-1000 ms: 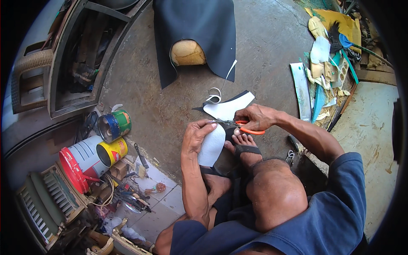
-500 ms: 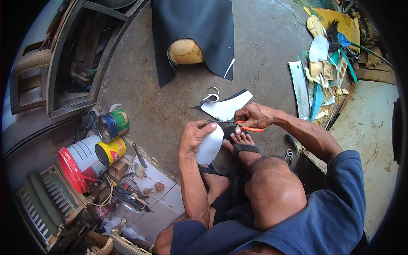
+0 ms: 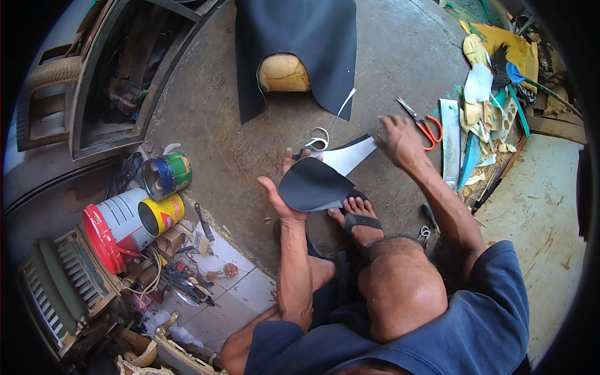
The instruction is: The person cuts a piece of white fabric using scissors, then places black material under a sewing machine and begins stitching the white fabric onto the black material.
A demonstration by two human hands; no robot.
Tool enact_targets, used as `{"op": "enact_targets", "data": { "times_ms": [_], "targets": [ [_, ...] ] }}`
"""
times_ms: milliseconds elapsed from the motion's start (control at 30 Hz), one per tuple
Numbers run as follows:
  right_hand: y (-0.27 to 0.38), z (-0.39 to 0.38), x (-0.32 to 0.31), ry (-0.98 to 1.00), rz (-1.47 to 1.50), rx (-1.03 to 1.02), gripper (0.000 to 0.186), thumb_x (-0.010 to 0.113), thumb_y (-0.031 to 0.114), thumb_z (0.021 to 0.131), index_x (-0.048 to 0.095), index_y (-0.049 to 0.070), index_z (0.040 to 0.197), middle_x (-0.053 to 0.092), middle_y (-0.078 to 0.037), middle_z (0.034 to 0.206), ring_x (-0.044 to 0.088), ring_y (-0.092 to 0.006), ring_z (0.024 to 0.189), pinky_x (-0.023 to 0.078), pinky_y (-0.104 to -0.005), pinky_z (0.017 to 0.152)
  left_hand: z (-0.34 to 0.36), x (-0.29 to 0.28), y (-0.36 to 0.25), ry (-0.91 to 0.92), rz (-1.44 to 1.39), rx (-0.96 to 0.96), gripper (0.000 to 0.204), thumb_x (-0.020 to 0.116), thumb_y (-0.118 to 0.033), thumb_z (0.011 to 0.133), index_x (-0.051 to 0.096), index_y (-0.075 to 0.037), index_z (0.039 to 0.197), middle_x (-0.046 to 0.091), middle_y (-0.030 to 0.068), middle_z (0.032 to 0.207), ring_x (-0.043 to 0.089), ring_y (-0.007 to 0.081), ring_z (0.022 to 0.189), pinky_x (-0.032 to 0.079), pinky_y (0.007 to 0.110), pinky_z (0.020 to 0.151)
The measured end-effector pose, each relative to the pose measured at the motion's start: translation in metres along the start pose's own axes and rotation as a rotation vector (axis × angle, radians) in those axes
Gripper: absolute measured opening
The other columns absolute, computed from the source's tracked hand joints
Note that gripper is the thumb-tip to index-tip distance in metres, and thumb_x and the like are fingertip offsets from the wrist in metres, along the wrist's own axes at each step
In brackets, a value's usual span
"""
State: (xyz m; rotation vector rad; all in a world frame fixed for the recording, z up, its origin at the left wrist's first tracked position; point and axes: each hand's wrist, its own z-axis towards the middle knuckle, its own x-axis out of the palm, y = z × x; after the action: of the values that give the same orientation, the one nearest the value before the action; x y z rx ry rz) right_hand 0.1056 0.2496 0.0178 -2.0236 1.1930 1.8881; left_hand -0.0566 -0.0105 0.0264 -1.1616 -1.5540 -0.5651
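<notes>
My left hand [image 3: 284, 190] holds a cut oval piece of dark sheet material [image 3: 312, 184], dark face up, above my sandalled foot [image 3: 357, 215]. A larger offcut [image 3: 347, 155] with a white underside lies on the concrete just beyond it. My right hand [image 3: 399, 140] hovers over the floor with fingers apart and nothing in it. Orange-handled scissors [image 3: 424, 123] lie on the ground just right of that hand. A thin white trimmed strip [image 3: 320, 137] curls beside the offcut.
A large dark sheet [image 3: 297, 47] drapes over a tan foam block [image 3: 284, 74] ahead. Paint cans [image 3: 165, 175] and a red-rimmed white bucket [image 3: 115, 228] sit at left with tools. Foam scraps, a brush and offcuts [image 3: 487, 94] pile at right. A wooden board [image 3: 537, 206] lies right.
My right hand has put the scissors down on the floor to the right and come away empty. My left hand has turned the cut piece dark side up.
</notes>
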Motion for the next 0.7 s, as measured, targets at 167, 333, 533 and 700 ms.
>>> {"op": "enact_targets", "data": {
  "times_ms": [167, 333, 533, 700],
  "targets": [
    [0.072, -0.003, 0.065, 0.299, -0.127, -0.355, 0.102, 0.086, 0.049, 0.076, 0.033, 0.034, 0.163, 0.023, -0.011, 0.172, 0.023, -0.0388, 0.158, 0.03, -0.0657, 0.119, 0.012, -0.023, 0.022, -0.322, 0.441, 0.046, 0.102, 0.082, -0.043, 0.09, 0.02, -0.009, 0.163, 0.044, 0.0195, 0.154, 0.046, 0.0313, 0.139, 0.038, 0.047, 0.118],
    [0.057, 0.015, 0.067, 0.165, 0.108, -0.436, 0.082, 0.086, 0.042, 0.074, 0.055, 0.02, 0.147, 0.055, -0.01, 0.139, 0.052, -0.0333, 0.126, 0.047, -0.0498, 0.107, 0.001, -0.044, 0.032, -0.462, 0.982, 0.104, 0.078, 0.072, 0.001, 0.088, 0.034, -0.001, 0.156, 0.053, 0.0177, 0.143, 0.055, 0.0262, 0.128, 0.047, 0.039, 0.11],
    [-0.008, 0.028, 0.039, 0.355, 0.262, -0.432, 0.035, 0.067, 0.003, 0.086, 0.07, 0.006, 0.121, 0.069, -0.019, 0.11, 0.069, -0.0396, 0.107, 0.057, -0.0471, 0.095, -0.011, -0.051, 0.014, -0.525, 0.714, 0.089, 0.044, 0.063, 0.009, 0.084, 0.061, 0.004, 0.127, 0.072, 0.0142, 0.117, 0.071, 0.024, 0.103, 0.057, 0.038, 0.098],
    [-0.15, 0.018, -0.062, -0.675, -0.05, 0.201, 0.045, 0.067, 0.003, 0.088, 0.064, 0.006, 0.133, 0.067, -0.024, 0.112, 0.067, -0.0373, 0.093, 0.053, -0.0482, 0.085, -0.002, -0.01, -0.025, -0.414, 0.862, 0.107, 0.04, 0.061, 0.002, 0.086, 0.062, 0.004, 0.126, 0.071, 0.0101, 0.115, 0.069, 0.0168, 0.099, 0.053, 0.031, 0.096]
  ]
}}
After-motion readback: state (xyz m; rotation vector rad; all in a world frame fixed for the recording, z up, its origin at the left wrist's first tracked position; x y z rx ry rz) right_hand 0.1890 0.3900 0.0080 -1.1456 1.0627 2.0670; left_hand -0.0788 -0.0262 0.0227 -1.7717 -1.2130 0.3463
